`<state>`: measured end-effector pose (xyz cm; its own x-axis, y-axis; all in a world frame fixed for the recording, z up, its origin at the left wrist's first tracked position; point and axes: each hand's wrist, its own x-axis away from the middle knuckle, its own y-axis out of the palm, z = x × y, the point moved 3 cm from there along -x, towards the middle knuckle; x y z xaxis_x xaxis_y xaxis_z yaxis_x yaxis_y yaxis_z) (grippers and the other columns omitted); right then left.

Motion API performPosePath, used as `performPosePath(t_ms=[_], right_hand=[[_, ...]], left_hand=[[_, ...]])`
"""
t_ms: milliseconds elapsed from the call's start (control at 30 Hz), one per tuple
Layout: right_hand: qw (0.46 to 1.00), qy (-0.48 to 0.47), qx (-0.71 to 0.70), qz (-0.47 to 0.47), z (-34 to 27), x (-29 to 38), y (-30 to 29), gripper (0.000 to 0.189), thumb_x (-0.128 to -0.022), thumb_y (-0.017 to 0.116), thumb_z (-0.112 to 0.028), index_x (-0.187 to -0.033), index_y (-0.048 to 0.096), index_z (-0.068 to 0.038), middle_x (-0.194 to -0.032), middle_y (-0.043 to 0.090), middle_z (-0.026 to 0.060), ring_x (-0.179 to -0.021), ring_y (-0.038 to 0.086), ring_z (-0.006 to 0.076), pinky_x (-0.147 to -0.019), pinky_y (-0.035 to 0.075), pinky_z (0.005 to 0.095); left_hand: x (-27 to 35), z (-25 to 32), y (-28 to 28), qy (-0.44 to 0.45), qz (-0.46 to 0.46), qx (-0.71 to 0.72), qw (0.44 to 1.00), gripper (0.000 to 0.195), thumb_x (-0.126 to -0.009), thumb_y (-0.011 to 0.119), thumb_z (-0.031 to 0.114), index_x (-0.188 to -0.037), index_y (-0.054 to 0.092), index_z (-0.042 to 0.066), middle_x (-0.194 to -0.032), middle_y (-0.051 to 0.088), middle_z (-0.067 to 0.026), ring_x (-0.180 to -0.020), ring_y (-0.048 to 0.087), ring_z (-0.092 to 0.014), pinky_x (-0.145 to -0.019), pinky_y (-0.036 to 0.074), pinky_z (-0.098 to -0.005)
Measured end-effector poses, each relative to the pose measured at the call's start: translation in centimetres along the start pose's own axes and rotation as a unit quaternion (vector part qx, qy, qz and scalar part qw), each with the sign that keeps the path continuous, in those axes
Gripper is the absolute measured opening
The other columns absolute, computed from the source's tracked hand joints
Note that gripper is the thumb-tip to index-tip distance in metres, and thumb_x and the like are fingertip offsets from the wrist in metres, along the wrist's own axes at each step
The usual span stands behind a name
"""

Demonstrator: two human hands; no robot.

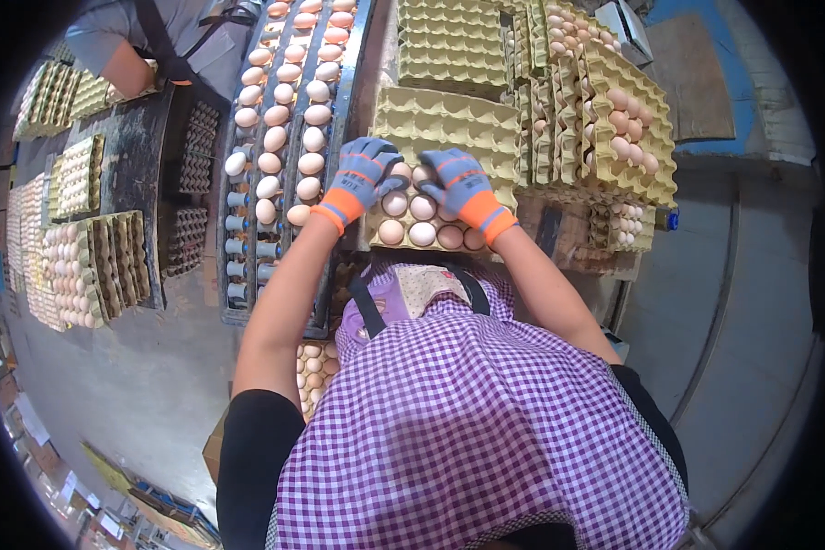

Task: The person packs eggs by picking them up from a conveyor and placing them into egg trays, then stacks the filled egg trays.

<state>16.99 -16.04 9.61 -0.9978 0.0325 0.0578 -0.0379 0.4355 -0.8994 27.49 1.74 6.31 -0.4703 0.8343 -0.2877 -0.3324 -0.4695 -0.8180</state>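
In front of me a pulp egg tray lies on the bench, its near rows holding several brown and pale eggs. My left hand, in a grey-and-orange glove, curls over the tray's left side with fingers and thumb around an egg. Close beside it, my right hand, gloved alike, has its fingers and thumb about another egg. Both of these eggs are at the tray's cups; whether they rest fully in them is hidden. The tray's far cups hold no eggs.
Left of the tray runs a roller conveyor with three lanes of eggs. Stacked empty trays stand beyond. Egg-filled trays lean at the right. Across the conveyor, a person's arm reaches over a table with more stacked trays.
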Motion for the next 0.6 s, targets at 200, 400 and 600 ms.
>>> performPosePath(t_ms=[200,400,600], right_hand=[[0.865,0.034,-0.489,0.111,2.3,3.6,-1.8,0.027,-0.098,0.06,-0.022,-0.116,0.067,-0.003,-0.11,0.065,0.0068,-0.105,0.067,0.0197,-0.088,0.058,0.0353],[0.976,-0.017,0.115,-0.182,-3.0,1.7,-0.8,0.037,-0.08,0.076,-0.034,-0.107,0.073,-0.009,-0.114,0.061,0.0133,-0.104,0.066,0.0352,-0.088,0.055,0.0437],[0.975,0.018,-0.172,-0.14,0.2,2.3,-2.4,0.035,-0.08,0.077,-0.033,-0.105,0.073,-0.008,-0.113,0.066,0.0143,-0.104,0.066,0.0308,-0.09,0.054,0.0413]], left_hand=[[5.8,1.6,-0.8,-0.241,0.218,0.73,0.601,0.034,-0.1,0.054,0.021,-0.126,0.062,0.001,-0.115,0.065,-0.0079,-0.108,0.063,-0.018,-0.098,0.052,-0.0321],[1.9,4.1,-2.7,-0.18,-0.212,-0.032,0.96,0.048,-0.083,0.079,0.028,-0.128,0.067,0.021,-0.119,0.056,-0.0143,-0.104,0.066,-0.034,-0.084,0.057,-0.0429],[5.4,1.9,-2.4,-0.096,-0.045,0.22,0.97,0.054,-0.083,0.08,0.026,-0.133,0.064,0.01,-0.127,0.06,-0.013,-0.107,0.067,-0.026,-0.087,0.056,-0.0398]])
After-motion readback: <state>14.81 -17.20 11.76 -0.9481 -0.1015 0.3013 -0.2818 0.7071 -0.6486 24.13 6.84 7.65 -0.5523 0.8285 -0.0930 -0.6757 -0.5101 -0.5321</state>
